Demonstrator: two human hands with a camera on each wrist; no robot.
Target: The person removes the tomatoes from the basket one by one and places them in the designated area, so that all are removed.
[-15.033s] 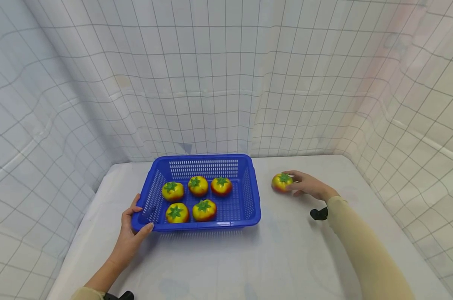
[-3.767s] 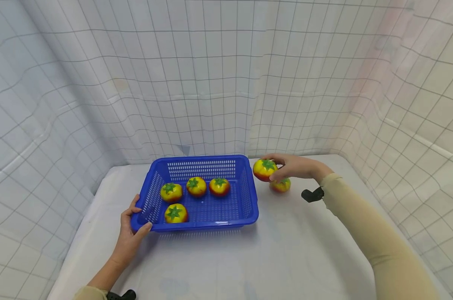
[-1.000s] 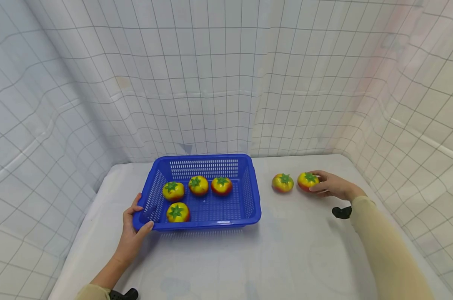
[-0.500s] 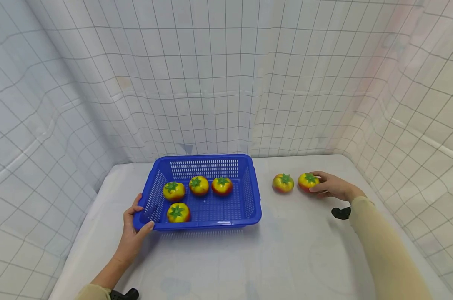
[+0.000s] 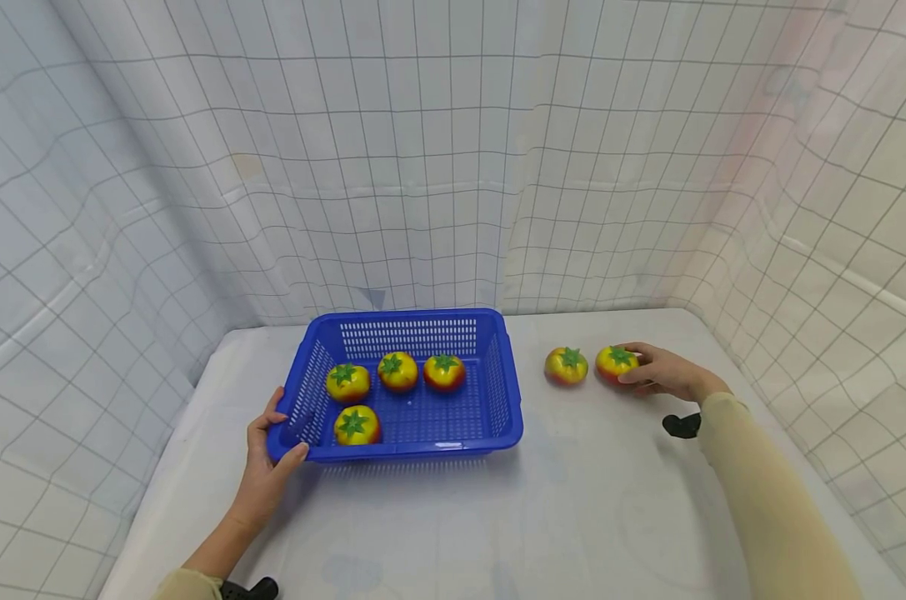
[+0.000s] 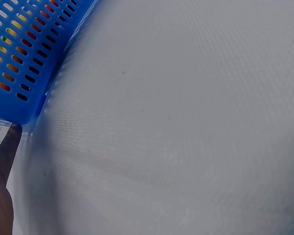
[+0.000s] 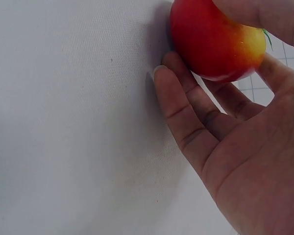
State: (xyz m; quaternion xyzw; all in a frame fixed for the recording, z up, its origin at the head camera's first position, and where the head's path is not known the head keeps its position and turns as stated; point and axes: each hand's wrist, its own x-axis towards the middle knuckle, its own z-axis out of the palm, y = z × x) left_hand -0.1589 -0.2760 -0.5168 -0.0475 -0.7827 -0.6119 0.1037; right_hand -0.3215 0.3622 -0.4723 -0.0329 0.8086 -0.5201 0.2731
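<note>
My left hand (image 5: 263,471) grips the near left corner of a blue plastic basket (image 5: 453,448), the thumb over its front rim. Several yellow-red tomatoes with green star-shaped tops lie inside, one of them a front-row tomato (image 5: 357,426) near that corner. On the table right of the basket, my right hand (image 5: 666,372) holds a tomato (image 5: 614,363) from its right side. Thumb and fingers are around this tomato (image 7: 210,44) in the right wrist view, and it appears to rest on the cloth. Another tomato (image 5: 566,367) stands by itself between it and the basket.
A white cloth covers the table (image 5: 453,533). White grid-patterned curtains (image 5: 437,183) hang behind it and along both sides. A black strap piece (image 5: 682,426) shows at the right wrist, and a similar strap piece (image 5: 250,589) at the left.
The front-middle tomato left the basket, was carried rightward in my right hand, and now sits right of the lone tomato. Over the last second nothing visibly moves. My left hand stays on the basket.
</note>
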